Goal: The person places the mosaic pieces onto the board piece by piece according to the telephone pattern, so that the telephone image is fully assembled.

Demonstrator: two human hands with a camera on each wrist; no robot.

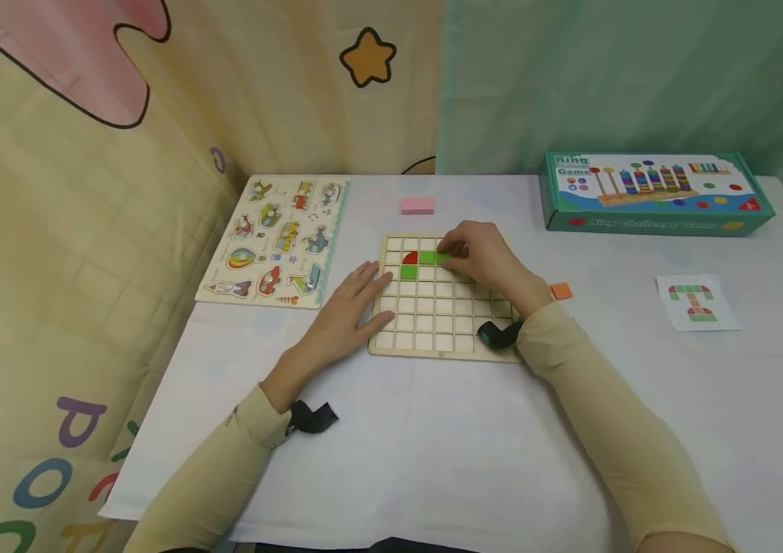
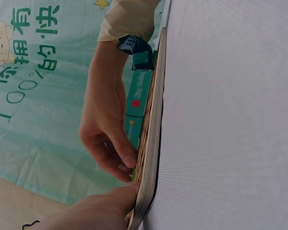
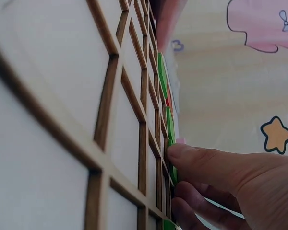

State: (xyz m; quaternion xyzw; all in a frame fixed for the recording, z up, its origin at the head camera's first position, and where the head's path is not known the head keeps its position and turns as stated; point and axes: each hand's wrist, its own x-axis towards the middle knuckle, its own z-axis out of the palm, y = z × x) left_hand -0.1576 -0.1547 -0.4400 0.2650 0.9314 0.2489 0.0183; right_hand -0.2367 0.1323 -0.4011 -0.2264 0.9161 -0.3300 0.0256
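Note:
A wooden grid board (image 1: 442, 353) lies on the table. In its upper left cells sit a red quarter-round tile (image 1: 410, 259), a green square tile (image 1: 426, 258) to its right and another green tile (image 1: 409, 272) below. My right hand (image 1: 486, 252) pinches a green square tile (image 3: 173, 173) between thumb and fingers at the upper row; the hand partly hides it in the head view. A further bit of green (image 3: 168, 224) shows beyond those fingers in the right wrist view. My left hand (image 1: 350, 307) rests at the board's left edge, fingers spread and touching its rim.
A picture puzzle board (image 1: 277, 238) lies at the left, and a pink block (image 1: 417, 206) behind the grid. An orange tile (image 1: 561, 291) is beside the right wrist. Farther right are a pattern card (image 1: 698, 303) and a green game box (image 1: 657, 192).

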